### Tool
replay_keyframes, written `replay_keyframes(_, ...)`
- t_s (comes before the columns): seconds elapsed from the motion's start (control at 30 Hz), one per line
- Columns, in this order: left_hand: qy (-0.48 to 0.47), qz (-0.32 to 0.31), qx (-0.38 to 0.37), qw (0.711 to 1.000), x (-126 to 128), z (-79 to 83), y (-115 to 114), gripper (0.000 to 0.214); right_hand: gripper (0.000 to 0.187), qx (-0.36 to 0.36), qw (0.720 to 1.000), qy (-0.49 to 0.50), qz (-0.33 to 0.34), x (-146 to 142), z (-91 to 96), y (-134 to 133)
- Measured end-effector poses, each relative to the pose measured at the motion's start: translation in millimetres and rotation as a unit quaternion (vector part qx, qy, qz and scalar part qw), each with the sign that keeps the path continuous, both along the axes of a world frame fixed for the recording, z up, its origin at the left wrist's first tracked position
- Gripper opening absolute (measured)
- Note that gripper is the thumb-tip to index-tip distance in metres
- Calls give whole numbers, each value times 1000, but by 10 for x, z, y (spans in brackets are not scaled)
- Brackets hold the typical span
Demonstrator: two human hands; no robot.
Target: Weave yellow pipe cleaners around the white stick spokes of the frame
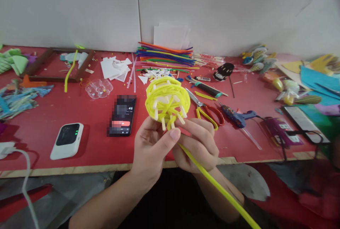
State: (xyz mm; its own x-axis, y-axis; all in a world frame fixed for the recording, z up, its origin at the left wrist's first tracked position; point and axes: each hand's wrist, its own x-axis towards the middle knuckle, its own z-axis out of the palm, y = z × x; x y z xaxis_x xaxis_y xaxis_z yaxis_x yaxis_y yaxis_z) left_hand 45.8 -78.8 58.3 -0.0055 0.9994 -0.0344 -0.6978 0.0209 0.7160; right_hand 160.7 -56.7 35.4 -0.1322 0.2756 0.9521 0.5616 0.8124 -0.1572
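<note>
A small round basket-like piece of yellow pipe cleaner, woven around several short pale wooden sticks, is held up above the table. My left hand grips it from below, its thumb pressed near the lower stick ends. Close beside it, my right hand has its fingers curled at the right underside of the woven piece. A long yellow pipe cleaner runs from between my hands down to the lower right. Part of the grip is hidden behind the fingers.
Red-handled scissors, a blue hot glue gun and a power bank lie to the right. A phone and a white hotspot device are on the left. Coloured pipe cleaners are piled at the back.
</note>
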Motion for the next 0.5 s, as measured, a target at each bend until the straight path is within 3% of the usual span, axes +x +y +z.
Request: replay_keyframes(0.5,-4,13,34,999,4,-80,-3,26,20,-159,984,83,-6,13,143,-83)
